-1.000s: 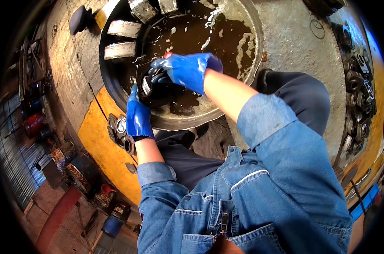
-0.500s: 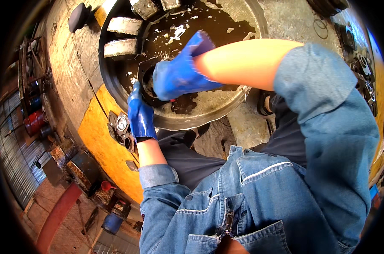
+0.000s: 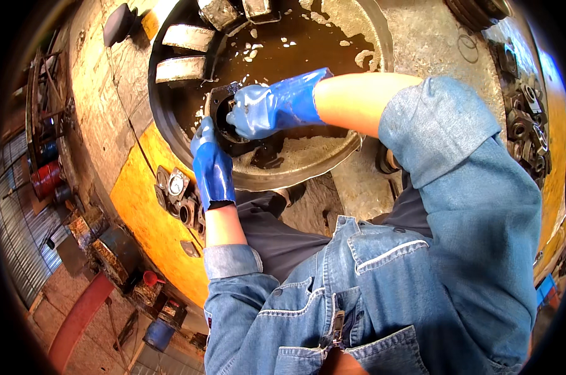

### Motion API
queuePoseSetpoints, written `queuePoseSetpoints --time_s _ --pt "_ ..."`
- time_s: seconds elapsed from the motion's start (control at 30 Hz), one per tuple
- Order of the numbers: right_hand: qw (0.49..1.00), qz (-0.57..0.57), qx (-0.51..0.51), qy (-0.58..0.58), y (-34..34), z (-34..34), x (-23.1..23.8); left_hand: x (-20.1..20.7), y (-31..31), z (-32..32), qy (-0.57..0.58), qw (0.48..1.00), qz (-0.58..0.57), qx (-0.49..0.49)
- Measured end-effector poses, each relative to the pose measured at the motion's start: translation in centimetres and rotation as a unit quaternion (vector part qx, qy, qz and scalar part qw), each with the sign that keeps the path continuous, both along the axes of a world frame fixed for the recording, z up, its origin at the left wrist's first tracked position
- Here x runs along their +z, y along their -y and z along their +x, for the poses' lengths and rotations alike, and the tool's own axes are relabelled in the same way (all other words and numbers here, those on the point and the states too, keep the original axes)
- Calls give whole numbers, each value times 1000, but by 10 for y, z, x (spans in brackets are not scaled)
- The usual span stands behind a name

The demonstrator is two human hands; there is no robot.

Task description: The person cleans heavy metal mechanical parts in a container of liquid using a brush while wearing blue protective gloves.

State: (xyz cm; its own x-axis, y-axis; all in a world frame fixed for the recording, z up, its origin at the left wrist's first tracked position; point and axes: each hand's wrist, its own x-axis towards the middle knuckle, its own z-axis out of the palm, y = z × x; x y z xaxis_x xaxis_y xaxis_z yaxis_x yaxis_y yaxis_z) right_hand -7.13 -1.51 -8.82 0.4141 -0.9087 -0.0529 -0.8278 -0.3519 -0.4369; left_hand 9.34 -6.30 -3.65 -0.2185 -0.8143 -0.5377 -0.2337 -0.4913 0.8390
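Observation:
A dark metal part with a round bore [image 3: 220, 94] is held over the near left of a wide round pan [image 3: 258, 180] of murky brown liquid. My left hand [image 3: 212, 164], in a blue rubber glove, grips the part's near left edge. Inside the bore are the curled fingers of my right hand [image 3: 253, 112], gloved in the same blue. Whether those fingers hold something small is hidden. Pale lumps of froth float on the liquid. Two whitish curved blocks [image 3: 188, 37] rest along the pan's left side, beside more metal pieces [image 3: 219, 12] at the far left.
Several greasy metal parts [image 3: 182, 194] lie on a yellow board [image 3: 147, 206] left of the pan. More metal parts [image 3: 525, 125] are gathered at the right. Dark rings [image 3: 480, 12] stand at the far right. A dark rounded object [image 3: 118, 26] sits beyond the pan's left side.
My right hand has turned and its wrist has dropped toward me, its fingers still at the bore. More of the metal part now shows. My left hand keeps its grip.

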Motion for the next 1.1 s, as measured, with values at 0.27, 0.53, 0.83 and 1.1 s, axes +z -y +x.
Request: queuePoseSetpoints --time_s 0.27,0.53,0.83,1.1 --pt "923 206 -272 178 -7 15 33 0 7 1 45 999 25 8" --pt "878 129 -357 292 -65 -3 45 -21 22 20 -18 999 40 -21" --pt "54 207 -488 846 -25 63 7 -31 25 29 -23 996 83 -5" --pt "856 138 -235 439 -43 -11 17 -28 27 22 -28 996 87 8"
